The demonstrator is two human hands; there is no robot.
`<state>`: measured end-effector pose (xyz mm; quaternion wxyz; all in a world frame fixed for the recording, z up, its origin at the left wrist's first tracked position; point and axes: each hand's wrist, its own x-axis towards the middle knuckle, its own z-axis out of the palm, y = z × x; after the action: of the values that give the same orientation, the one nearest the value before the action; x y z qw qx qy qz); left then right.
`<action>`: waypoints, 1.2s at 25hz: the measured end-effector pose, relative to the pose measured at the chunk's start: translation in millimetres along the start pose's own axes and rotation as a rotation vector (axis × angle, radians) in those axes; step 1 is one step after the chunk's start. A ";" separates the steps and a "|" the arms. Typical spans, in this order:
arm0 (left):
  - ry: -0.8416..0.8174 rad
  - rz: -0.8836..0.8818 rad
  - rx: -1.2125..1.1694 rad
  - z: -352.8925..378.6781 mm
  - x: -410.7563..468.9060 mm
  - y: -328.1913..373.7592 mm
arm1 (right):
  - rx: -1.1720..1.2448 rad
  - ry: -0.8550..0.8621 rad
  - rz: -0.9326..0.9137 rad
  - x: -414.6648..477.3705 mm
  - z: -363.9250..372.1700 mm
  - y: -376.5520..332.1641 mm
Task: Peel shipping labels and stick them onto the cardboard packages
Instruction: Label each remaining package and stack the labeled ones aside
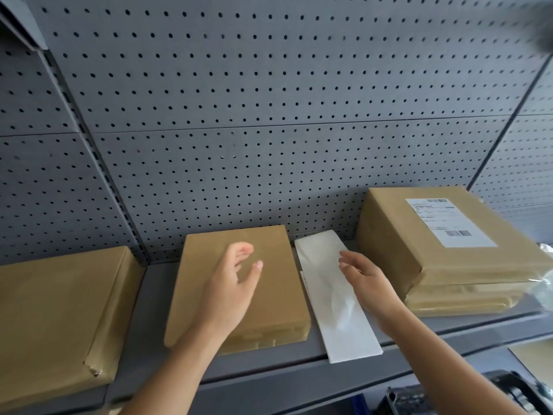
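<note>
packing/stockroom | grey pegboard wall (269, 100) | metal shelf (155, 283) | wrapped packages (419, 235)

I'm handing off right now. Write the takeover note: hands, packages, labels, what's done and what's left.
Left hand: open, empty, over the middle package.
Right hand: open, empty, over the white label strip, which lies on the shelf between the middle and right packages.
Done: the right stack's top package carries a shipping label.
Left: middle package and left package show no label; peel one and stick it on each.
</note>
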<state>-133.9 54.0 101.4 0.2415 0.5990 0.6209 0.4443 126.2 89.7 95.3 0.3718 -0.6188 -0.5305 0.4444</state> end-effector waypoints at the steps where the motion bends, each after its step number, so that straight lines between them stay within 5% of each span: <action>1: -0.039 0.029 -0.001 13.9 4.2 6.3 | -0.016 0.023 -0.006 1.0 -6.0 0.9; 11: -0.371 0.158 0.036 113.6 29.6 29.1 | -0.399 -0.005 -0.028 36.6 -25.8 22.5; 22: -0.386 0.049 -0.118 117.9 34.6 17.6 | -0.641 0.004 0.106 80.2 2.2 57.5; 26: -0.346 0.003 -0.189 117.4 36.0 18.6 | -0.450 0.162 0.019 76.1 5.8 49.5; 30: -0.297 -0.039 -0.254 117.7 38.4 17.3 | 0.031 0.163 -0.026 51.2 -5.9 18.2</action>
<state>-33.1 119.7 67.3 0.4126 0.6106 0.5290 0.4208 139.9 137.4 72.3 0.4291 -0.6399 -0.4997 0.3959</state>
